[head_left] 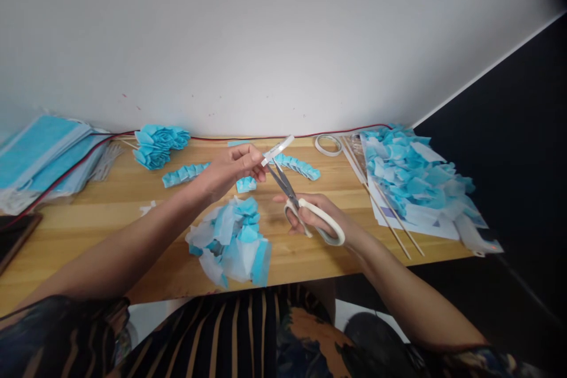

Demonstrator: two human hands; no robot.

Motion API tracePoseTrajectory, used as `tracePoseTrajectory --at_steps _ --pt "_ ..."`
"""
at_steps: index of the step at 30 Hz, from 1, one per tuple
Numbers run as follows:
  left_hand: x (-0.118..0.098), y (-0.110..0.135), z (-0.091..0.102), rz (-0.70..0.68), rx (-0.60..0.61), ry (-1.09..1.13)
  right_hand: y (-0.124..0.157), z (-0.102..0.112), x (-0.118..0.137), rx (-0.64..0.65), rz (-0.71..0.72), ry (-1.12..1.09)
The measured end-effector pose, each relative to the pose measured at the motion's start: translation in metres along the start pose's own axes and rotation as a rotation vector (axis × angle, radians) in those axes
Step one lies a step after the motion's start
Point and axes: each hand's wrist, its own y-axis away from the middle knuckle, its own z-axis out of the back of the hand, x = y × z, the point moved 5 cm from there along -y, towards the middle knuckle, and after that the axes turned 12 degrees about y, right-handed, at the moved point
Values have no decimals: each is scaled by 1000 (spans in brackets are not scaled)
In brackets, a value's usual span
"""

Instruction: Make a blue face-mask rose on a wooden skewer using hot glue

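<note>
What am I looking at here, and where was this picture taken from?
There is no machine here, only a person working bare-handed, seen from a camera worn on their own head, looking forward and down. The left hand holds a narrow white strip; the right hand holds white-handled scissors, blades close to it. On the wooden table lie loose blue-and-white pieces, pleated blue strips, blue flowers, a roll of tape, thin sticks and, far left, blue face masks.

We're seeing white-handled scissors (290, 194), blades slightly apart, pointing to 11 o'clock; at their tips, a narrow white strip (279, 149) is slanting toward 2 o'clock.
</note>
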Motion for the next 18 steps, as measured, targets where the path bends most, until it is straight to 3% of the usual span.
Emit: tracePoseTrajectory --at_steps 10,18 --pt "2 1 1 0 -37 -102 2 3 -4 -36 -19 60" --pt "6 0 1 78 -22 85 4 8 -13 -32 -12 52"
